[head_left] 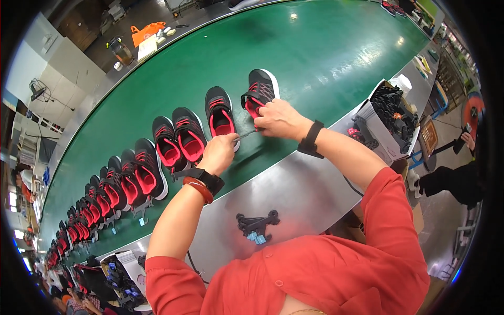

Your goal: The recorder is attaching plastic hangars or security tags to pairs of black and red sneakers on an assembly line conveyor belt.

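Note:
My left hand [219, 153] is closed, pinching one end of a thin dark strip [247, 135] beside the heel of a black sneaker with red lining [216, 103]. The strip runs up to my right hand [283, 118], whose fingers are closed at its other end. What kind of piece it is, I cannot make out. My right hand is also at the heel of the rightmost sneaker [261, 84], hiding part of its opening. Left of these, a pair of matching sneakers [181, 123] stands side by side.
A long row of sneakers [113, 184] extends left along the green table [315, 47]. Black plastic hangers with blue tags [257, 226] lie on the metal ledge [299, 184] before me. A white box [380, 131] of black hangers stands right, another box [126, 262] lower left.

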`<state>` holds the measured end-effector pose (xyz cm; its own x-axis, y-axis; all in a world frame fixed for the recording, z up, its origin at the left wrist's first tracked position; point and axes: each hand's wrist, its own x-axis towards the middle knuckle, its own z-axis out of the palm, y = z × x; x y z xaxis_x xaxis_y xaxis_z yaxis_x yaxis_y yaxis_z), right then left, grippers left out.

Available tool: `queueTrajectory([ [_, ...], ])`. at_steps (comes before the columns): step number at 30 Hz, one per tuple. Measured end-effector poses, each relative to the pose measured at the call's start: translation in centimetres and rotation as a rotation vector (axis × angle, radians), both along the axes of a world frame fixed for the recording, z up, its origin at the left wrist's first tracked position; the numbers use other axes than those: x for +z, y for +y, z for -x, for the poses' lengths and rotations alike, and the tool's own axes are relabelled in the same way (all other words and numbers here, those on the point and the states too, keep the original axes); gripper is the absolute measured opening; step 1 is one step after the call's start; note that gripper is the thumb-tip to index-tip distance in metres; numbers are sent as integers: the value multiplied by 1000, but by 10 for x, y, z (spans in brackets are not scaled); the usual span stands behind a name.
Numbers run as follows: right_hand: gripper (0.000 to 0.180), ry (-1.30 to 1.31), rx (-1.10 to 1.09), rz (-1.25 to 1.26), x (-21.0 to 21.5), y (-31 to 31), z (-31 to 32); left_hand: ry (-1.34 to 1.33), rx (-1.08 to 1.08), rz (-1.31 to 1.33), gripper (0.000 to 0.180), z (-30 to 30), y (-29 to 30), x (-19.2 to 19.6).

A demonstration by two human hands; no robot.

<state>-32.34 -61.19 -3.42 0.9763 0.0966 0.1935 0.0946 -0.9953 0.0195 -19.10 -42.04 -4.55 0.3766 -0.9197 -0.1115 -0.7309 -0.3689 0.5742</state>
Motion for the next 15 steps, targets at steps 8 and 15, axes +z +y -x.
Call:
queueTrajectory([
  [8,9,-26,-27,77,-7,24,-21,-151,44,133,26,5,24,-6],
  [15,7,-29,-126,30,-18,33,-33,-42,72,169,31,5,33,-2],
])
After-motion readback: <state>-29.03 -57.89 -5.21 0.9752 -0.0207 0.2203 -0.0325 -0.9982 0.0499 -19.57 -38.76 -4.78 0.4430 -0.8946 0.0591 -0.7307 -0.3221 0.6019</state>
